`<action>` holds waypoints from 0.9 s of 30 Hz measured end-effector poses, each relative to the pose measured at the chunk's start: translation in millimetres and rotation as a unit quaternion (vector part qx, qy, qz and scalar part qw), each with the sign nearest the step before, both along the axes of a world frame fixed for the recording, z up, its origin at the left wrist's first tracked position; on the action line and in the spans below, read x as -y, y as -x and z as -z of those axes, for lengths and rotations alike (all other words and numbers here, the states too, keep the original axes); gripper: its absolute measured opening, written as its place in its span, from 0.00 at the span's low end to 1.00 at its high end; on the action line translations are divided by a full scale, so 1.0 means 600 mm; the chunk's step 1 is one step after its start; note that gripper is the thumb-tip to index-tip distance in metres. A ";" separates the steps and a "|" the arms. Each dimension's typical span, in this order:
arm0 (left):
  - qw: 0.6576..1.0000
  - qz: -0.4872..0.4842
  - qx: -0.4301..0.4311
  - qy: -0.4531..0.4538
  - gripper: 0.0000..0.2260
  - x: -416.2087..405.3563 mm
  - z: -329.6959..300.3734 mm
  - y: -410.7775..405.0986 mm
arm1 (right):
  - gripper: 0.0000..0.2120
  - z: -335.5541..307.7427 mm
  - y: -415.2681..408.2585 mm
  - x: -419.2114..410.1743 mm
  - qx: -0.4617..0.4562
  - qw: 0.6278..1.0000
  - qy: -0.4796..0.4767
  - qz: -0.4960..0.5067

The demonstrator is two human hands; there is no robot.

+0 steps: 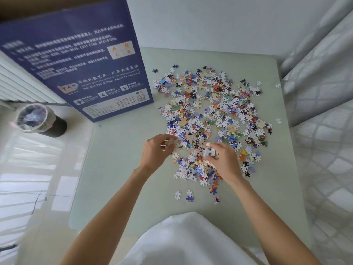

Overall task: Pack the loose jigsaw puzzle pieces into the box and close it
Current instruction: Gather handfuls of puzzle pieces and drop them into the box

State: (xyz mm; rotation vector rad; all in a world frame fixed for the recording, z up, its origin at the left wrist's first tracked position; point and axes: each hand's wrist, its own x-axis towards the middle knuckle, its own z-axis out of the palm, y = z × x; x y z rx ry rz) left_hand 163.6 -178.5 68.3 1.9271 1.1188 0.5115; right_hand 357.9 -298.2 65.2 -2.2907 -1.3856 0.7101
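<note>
Both hands pinch a few pieces: left hand (159, 149) at the near-left edge of the pile (212, 119), right hand (222, 159) near its middle. Pieces look light, stiff, easily scattered; better scooped in handfuls toward the box (76, 60) standing far left

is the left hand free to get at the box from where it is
Probably yes: the left hand has bare table between it and the box, nothing blocking. It already grips pieces, though, so grasping the box looks awkward.
</note>
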 end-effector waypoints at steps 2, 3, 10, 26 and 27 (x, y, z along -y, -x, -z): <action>0.999 0.006 0.042 -0.032 0.09 -0.021 -0.049 0.020 | 0.22 -0.026 0.015 -0.024 -0.052 0.998 -0.033 0.011; 0.997 0.006 0.061 -0.051 0.09 -0.037 -0.078 0.030 | 0.22 -0.042 0.021 -0.039 -0.078 0.996 -0.052 0.010; 0.950 -0.039 0.123 -0.285 0.10 -0.185 -0.310 0.114 | 0.22 -0.211 0.073 -0.192 -0.121 0.963 -0.235 -0.061; 0.908 0.005 -0.036 -0.416 0.10 -0.430 -0.364 0.167 | 0.20 -0.385 0.108 -0.424 -0.017 0.906 -0.404 -0.127; 0.918 -0.006 -0.039 -0.396 0.10 -0.430 -0.362 0.168 | 0.20 -0.393 0.112 -0.436 0.000 0.900 -0.414 -0.136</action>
